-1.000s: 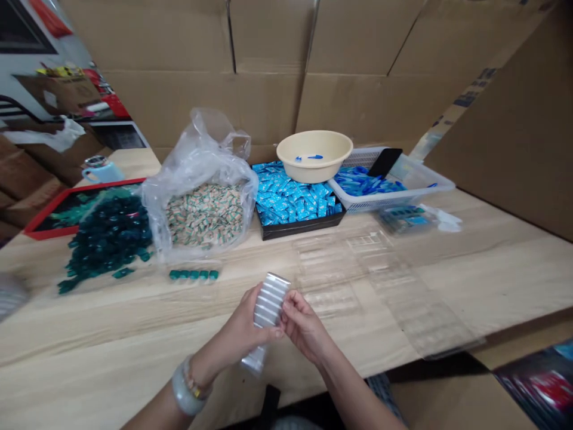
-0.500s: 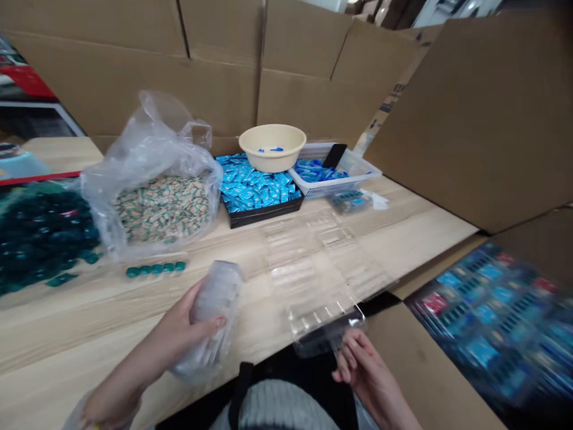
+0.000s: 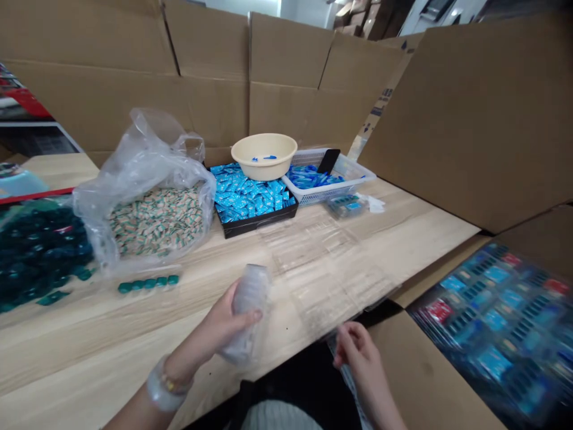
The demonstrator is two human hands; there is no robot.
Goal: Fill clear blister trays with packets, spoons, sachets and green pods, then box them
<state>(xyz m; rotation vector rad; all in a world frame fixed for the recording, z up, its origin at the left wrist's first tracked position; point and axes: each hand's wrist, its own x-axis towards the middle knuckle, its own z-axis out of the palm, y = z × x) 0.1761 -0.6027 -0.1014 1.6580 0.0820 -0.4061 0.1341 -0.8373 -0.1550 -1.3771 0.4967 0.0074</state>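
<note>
My left hand (image 3: 230, 322) is wrapped around a stack of clear plastic trays (image 3: 250, 301), held tilted above the front of the table. My right hand (image 3: 360, 352) is closed, fingers curled, at the table's front edge; whatever is in the fingers cannot be made out. Just beyond it, several clear plastic trays (image 3: 324, 298) lie side by side on the wood-look table (image 3: 188, 352). Their outlines are faint and partly blurred.
Behind are a bag of small packets (image 3: 156, 221), a black tray of blue sachets (image 3: 253, 200), a cream bowl (image 3: 264, 156) and a white basket (image 3: 329, 176). Green pieces (image 3: 148, 283) lie in a row at left. A box of filled packs (image 3: 496, 322) stands right.
My left hand has moved right with the stack. A clear tray near my right hand at the table edge now lies flatter among the others. The view has shifted slightly.
</note>
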